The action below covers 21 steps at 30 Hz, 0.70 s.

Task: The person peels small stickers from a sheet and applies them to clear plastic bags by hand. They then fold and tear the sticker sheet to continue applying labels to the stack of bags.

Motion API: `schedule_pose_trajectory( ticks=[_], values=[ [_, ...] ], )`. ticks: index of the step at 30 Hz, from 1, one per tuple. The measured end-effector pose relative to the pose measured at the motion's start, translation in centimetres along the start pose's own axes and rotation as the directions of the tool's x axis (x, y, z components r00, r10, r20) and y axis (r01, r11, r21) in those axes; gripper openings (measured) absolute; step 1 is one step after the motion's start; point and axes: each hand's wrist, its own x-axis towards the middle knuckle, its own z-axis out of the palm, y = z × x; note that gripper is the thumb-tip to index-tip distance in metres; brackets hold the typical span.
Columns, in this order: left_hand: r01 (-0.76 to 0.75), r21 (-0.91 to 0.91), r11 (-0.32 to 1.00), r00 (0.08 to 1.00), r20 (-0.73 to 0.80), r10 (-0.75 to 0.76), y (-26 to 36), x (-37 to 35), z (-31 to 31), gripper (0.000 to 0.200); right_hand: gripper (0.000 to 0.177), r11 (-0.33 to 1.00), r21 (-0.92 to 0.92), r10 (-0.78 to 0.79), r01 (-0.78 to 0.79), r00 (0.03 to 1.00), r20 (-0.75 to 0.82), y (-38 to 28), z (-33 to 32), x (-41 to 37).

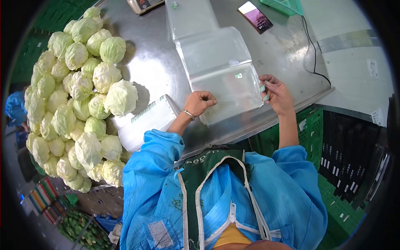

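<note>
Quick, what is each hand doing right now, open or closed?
Left hand: closed, pinching the near edge of the clear plastic bag.
Right hand: closed on small green labels at the bag's right edge.

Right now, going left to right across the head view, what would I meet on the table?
Cabbage pile, white label sheet, left hand, clear plastic bag, right hand pinching green labels, black cable.
</note>
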Motion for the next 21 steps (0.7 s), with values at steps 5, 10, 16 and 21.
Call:
schedule_pose_trajectory(
  ticks=[5,10,16,21],
  values=[
    [0.067,-0.039,0.997,0.996,-0.056,-0.069,-2.4,-0.7,1.5,0.016,0.021,0.999,0.051,0.014,-0.013,1.000,-0.022,1.1,-0.6,-0.4],
    [0.154,-0.038,0.987,0.984,-0.086,-0.157,-1.5,-0.6,1.1,0.015,0.020,0.999,0.052,0.017,-0.015,0.999,-0.044,1.3,-0.7,-0.7],
    [-0.213,0.642,0.737,0.882,-0.198,0.428,0.0,-2.5,2.5,0.022,0.020,0.998,0.055,0.032,-0.028,0.996,-0.077,2.1,-1.4,-1.5],
    [-0.152,0.625,0.766,0.916,-0.202,0.346,-1.9,-0.8,2.5,0.019,0.020,0.996,0.076,0.056,-0.049,0.993,-0.100,2.2,-1.3,-2.0]
  ],
)
